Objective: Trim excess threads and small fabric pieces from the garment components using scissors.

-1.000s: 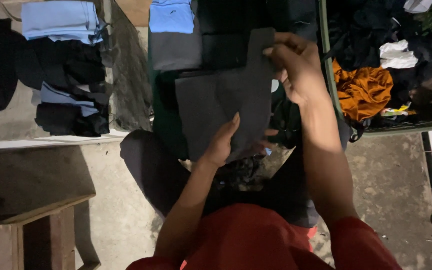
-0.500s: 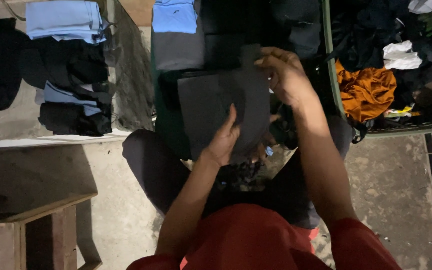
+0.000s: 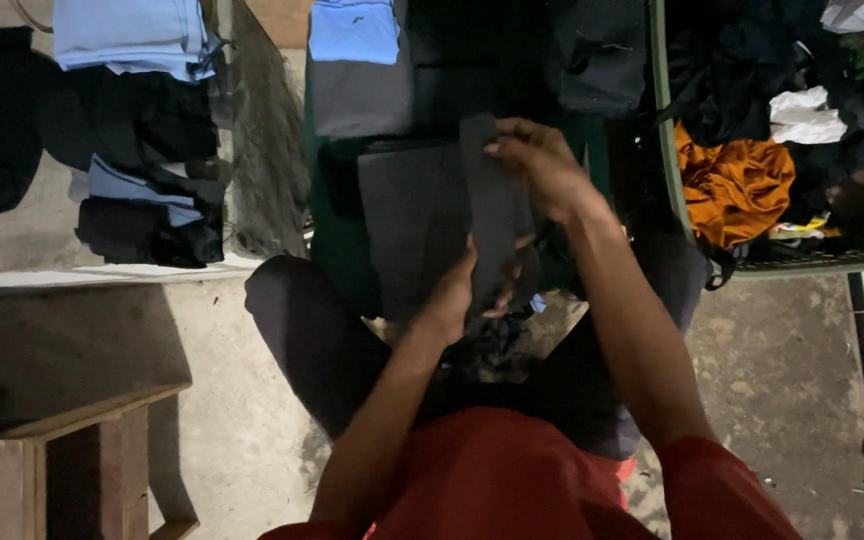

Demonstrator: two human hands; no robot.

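Green laundry basket (image 3: 674, 190) at right, holds orange cloth (image 3: 730, 188). Dark grey garment (image 3: 422, 225) lies folded over lap, narrow flap raised. Right hand (image 3: 542, 165) pinches flap top edge. Left hand (image 3: 449, 297) grips flap lower end, fingers closed.

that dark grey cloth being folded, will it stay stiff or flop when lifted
The dark grey cloth probably flops: a strip of it bends over between the right hand and left hand. It looks thin, so likely light. It lies flat in a fold, so it should not slide or roll.
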